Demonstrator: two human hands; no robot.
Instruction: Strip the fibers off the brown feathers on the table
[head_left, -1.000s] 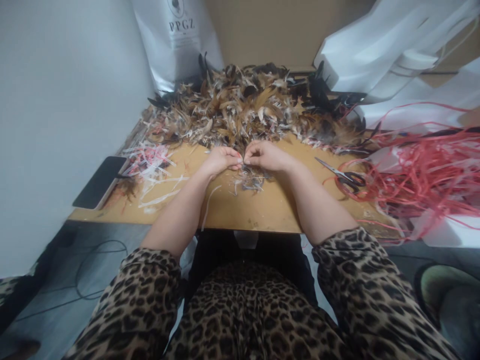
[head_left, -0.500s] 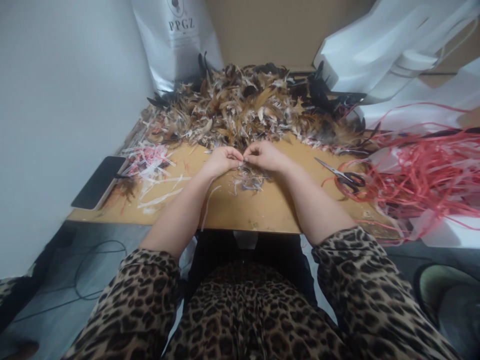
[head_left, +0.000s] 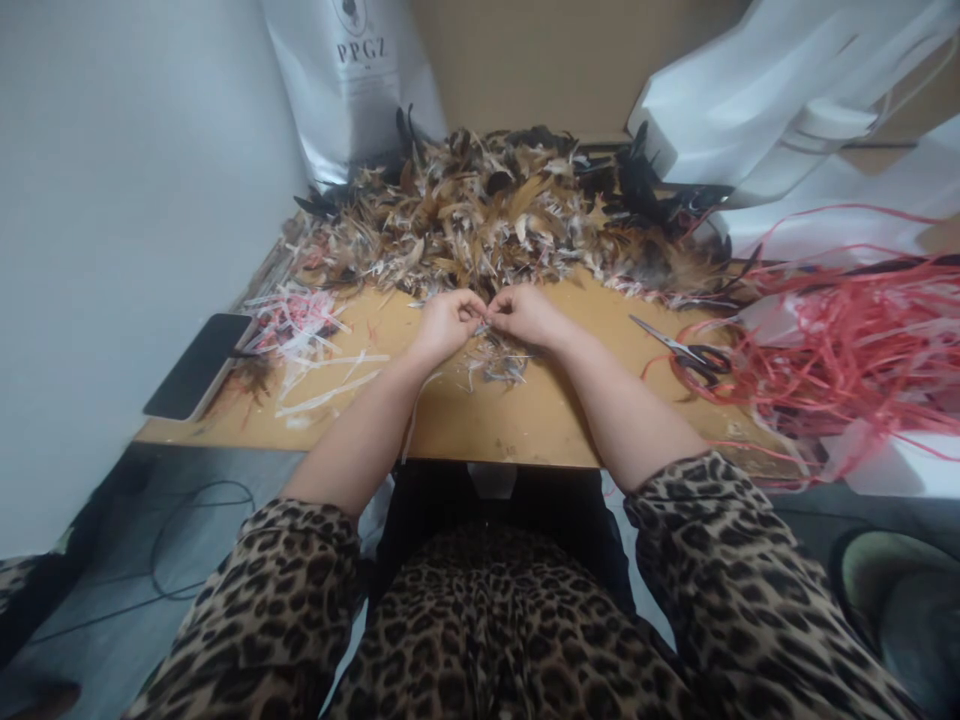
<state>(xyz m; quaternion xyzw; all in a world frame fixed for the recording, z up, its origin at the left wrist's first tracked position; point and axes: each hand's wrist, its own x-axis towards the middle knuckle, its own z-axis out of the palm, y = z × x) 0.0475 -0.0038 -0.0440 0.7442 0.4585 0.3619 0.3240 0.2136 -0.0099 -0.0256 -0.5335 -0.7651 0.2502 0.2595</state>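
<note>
My left hand (head_left: 448,325) and my right hand (head_left: 525,314) meet over the table, fingertips nearly touching. Each is closed in a pinch between thumb and fingers. What they pinch is too small and too covered by the fingers to make out. Just below the fingertips lies a small clump of feather scraps (head_left: 496,362) with pale, thin quills. Directly beyond the hands spreads a large heap of brown, white and black feathers (head_left: 480,215), its near edge close to the fingers. A thin white strip (head_left: 409,430) hangs down beside my left forearm.
On the wooden table (head_left: 517,430), white strips (head_left: 330,395), pink-white shreds (head_left: 296,320) and a phone (head_left: 199,366) lie left. Scissors (head_left: 679,347) and a tangle of red ribbon (head_left: 817,360) are right. A white printed bag (head_left: 360,90) stands behind; a wall (head_left: 142,200) borders the left.
My left hand has shifted slightly and its fingers have curled in more. My right hand stays almost in place, still pinching. The surrounding things have not moved noticeably.
</note>
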